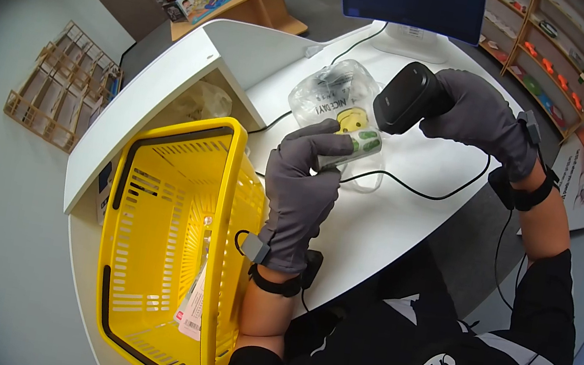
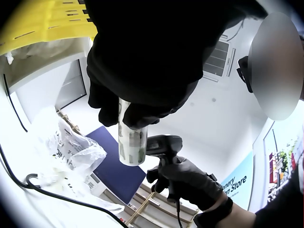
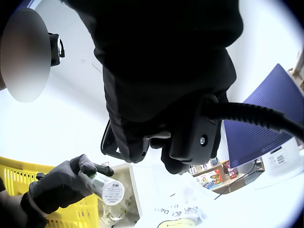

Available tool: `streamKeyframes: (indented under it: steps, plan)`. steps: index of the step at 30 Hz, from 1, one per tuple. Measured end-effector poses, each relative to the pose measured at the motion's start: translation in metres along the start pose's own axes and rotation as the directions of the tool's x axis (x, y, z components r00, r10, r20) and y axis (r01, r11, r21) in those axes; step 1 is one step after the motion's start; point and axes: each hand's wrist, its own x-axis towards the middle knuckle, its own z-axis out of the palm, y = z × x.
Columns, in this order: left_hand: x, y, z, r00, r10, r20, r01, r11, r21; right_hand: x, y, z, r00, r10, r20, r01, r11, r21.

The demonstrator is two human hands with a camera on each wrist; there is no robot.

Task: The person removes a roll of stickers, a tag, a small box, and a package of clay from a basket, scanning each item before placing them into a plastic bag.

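Note:
In its curled fingers the gloved left hand [image 1: 300, 191] holds a small cylindrical container [image 1: 363, 145] with green patterns. The right wrist view shows the container's round end [image 3: 113, 192] with a printed label. My gloved right hand [image 1: 480, 114] grips a black handheld scanner [image 1: 406, 97], its head facing the container at close range. In the left wrist view the scanner [image 2: 164, 144] appears beside the container [image 2: 132, 145]. A clear plastic bag [image 1: 333, 91] with a yellow smiley print lies on the white counter [image 1: 383, 231], just beyond the left hand.
A yellow basket [image 1: 218, 262] with a few packaged items stands left of the left forearm. Black cables [image 1: 423, 196] cross the counter. A monitor [image 1: 412, 1] stands at the far side. A raised white ledge [image 1: 200, 65] borders the left. Shelves [image 1: 548, 59] stand beyond.

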Motion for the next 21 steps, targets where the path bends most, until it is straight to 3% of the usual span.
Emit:
streamKeyframes:
  steps: [1, 4, 10, 13, 16, 17, 20, 21]
  plan:
    - [0.001, -0.002, -0.001, 1.000, 0.000, 0.003, 0.000, 1.000, 0.000, -0.001, 0.000, 0.000, 1.000, 0.011, 0.001, -0.011, 1.000, 0.006]
    - [0.004, -0.011, -0.007, 0.975, 0.201, 0.092, -0.214, 0.965, 0.154, 0.001, 0.004, 0.000, 1.000, -0.006, -0.002, 0.006, 1.000, 0.000]
    - [0.004, -0.004, -0.002, 0.965, 0.258, 0.049, -0.262, 0.950, 0.167, -0.002, 0.005, 0.001, 1.000, 0.006, 0.016, -0.007, 1.000, 0.018]
    - [0.002, -0.006, -0.002, 0.962, 0.271, 0.014, -0.270, 0.951, 0.152, 0.001, 0.013, 0.007, 0.973, -0.225, -0.048, 0.223, 0.974, -0.048]
    - [-0.001, -0.010, 0.001, 0.996, 0.071, -0.047, -0.078, 0.979, -0.189, -0.004, 0.006, -0.001, 0.994, -0.105, 0.017, 0.102, 0.989, 0.103]
    - [-0.001, -0.007, 0.000, 0.996, 0.070, -0.047, -0.078, 0.979, -0.189, -0.005, 0.001, -0.002, 0.997, -0.047, 0.055, 0.036, 0.984, 0.175]
    - [-0.001, 0.006, -0.004, 0.980, -0.198, -0.022, 0.175, 0.909, -0.377, -0.001, -0.003, 0.003, 0.995, 0.016, 0.099, -0.039, 0.972, 0.230]
    - [-0.001, 0.006, -0.005, 0.980, -0.197, -0.019, 0.175, 0.910, -0.377, 0.000, -0.004, 0.005, 0.991, 0.047, 0.122, -0.077, 0.964, 0.256]
